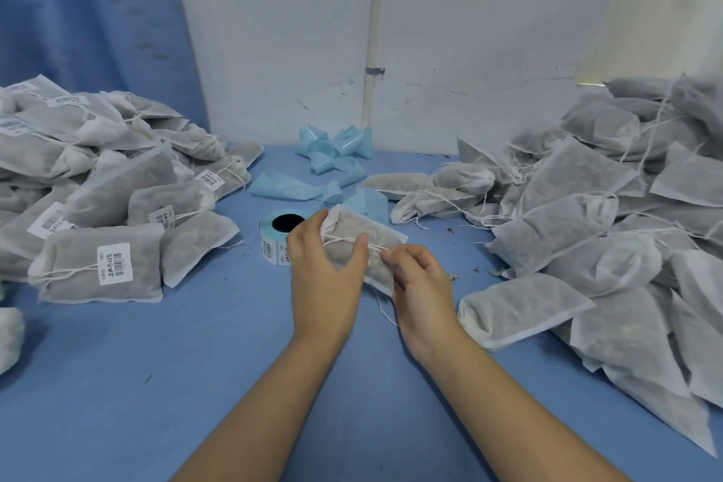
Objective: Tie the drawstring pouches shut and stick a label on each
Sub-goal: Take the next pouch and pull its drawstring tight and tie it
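The left hand (324, 278) is gripping one soft, white non-woven pouch (352, 225) of grey filling above the middle of the blue table (156, 364), while the right hand (420, 286) is pinching its thin drawstring (344, 239). One label roll (274, 243) is standing just behind, its barcode print too small to read. A labelled heap (98, 184) is lying on the left and an unlabelled heap (606, 227) on the right.

Pouches (362, 246): matt non-woven cloth, thin string. Label roll (276, 237): glossy paper. Table (156, 383): matt blue cloth.
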Motion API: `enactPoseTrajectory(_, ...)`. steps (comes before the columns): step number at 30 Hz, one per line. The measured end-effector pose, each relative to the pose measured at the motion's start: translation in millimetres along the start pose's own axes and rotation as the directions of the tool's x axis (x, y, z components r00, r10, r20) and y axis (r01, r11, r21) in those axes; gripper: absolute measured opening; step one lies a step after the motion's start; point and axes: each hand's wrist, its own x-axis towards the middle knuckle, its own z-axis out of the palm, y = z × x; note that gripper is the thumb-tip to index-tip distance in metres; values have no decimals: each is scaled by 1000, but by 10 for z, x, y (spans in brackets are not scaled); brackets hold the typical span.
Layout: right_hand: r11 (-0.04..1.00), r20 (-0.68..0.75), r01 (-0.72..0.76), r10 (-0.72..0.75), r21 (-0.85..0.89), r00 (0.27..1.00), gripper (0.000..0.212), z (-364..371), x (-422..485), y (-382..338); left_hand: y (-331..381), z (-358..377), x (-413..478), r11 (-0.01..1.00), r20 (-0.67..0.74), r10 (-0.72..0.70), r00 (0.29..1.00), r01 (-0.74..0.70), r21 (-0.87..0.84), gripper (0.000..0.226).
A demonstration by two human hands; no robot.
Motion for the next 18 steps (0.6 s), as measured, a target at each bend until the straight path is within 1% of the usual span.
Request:
enactPoseTrajectory(2,1000,16,4,-4,-11,1000,17,1,-9,3,14,12,10,998,-12,-24,1000,23,-52,49)
enactPoseTrajectory(4,1000,23,11,-10,-17,1000,16,-2,-14,7,23,21,32,976,-14,-110,994,106,-190,57)
enactPoseTrajectory(5,1000,31,16,-15,-14,999,16,-5,-12,6,18,25,44,942,-5,-171,985,162,-294,62)
enactPoseTrajectory(6,1000,44,21,-20,-8,999,16,-10,-9,3,14,26,58,884,14,-246,969,230,-407,64)
enactPoseTrajectory(7,1000,63,25,-24,-4,998,16,-13,-4,0,16,22,71,811,44,-322,946,300,-503,63)
enactPoseTrajectory(8,1000,83,28,-27,-4,996,15,-15,-2,-1,5,17,88,748,78,-375,924,351,-563,57)
enactPoseTrajectory(9,1000,97,29,-28,-6,995,15,-13,0,-1,-7,7,105,724,107,-386,916,373,-581,48)
enactPoseTrajectory(11,1000,106,26,-26,-5,994,15,-13,3,7,-23,-20,125,747,148,-335,930,358,-560,32)
enactPoseTrajectory(13,999,112,42,-38,-28,993,15,-22,7,5,-40,-33,147,738,185,-303,935,353,-575,28)
enactPoseTrajectory(14,994,111,66,-57,-82,992,15,-26,8,3,-40,-36,162,711,203,-301,932,361,-604,28)
enactPoseTrajectory(16,948,88,134,-114,-288,990,15,-22,10,15,-39,-63,205,672,203,-297,933,355,-650,29)
enactPoseTrajectory(17,903,66,161,-147,-399,987,15,-18,14,31,-53,-85,237,686,184,-294,938,342,-643,30)
enactPoseTrajectory(18,855,46,176,-176,-487,983,15,-17,19,51,-75,-117,272,730,157,-283,946,318,-605,33)
